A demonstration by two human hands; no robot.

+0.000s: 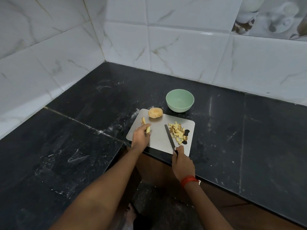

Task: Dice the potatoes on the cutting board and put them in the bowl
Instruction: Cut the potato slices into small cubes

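On the cutting board [157, 138], the left hand [140, 137] is pinching a potato strip [148, 129] whose long axis is running toward twelve o'clock; the knife [169, 137], clamped in the right hand [181, 163], is lying at its three o'clock, nearly parallel. The diced pile [177, 132] is sitting further toward three, the empty bowl [180, 100] at one o'clock.

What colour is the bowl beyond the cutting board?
Pale mint green, inside and out; the bowl looks empty. The head view, the only one, shows it clearly.
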